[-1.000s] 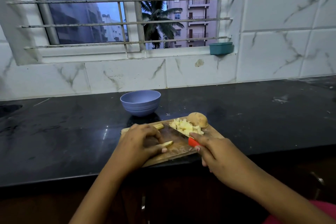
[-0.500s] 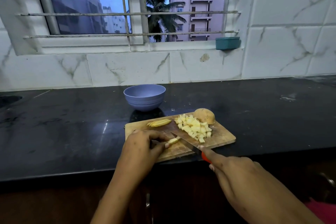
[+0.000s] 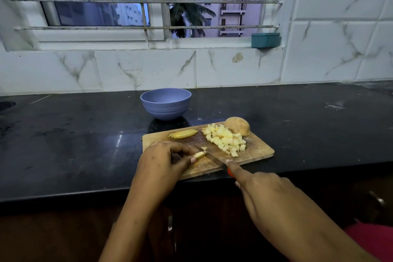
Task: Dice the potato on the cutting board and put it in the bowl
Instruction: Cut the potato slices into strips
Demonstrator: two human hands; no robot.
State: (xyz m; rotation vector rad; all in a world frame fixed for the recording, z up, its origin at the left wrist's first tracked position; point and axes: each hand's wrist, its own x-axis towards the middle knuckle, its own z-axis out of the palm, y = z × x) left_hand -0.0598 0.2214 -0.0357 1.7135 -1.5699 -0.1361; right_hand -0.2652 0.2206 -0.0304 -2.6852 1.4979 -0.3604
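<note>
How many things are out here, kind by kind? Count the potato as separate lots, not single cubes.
bowl: 1
cutting board: 1
knife: 1
teal tub: 1
potato lots: 4 (uncut half, slices, diced pile, strip being cut)
Total: 8

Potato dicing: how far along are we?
Done: a pile of dice on the board. In hand: left hand holds a strip, right hand cuts it with the knife. Left: the slices, the unpeeled chunk, and moving everything to the bowl, which shows no potato.
</note>
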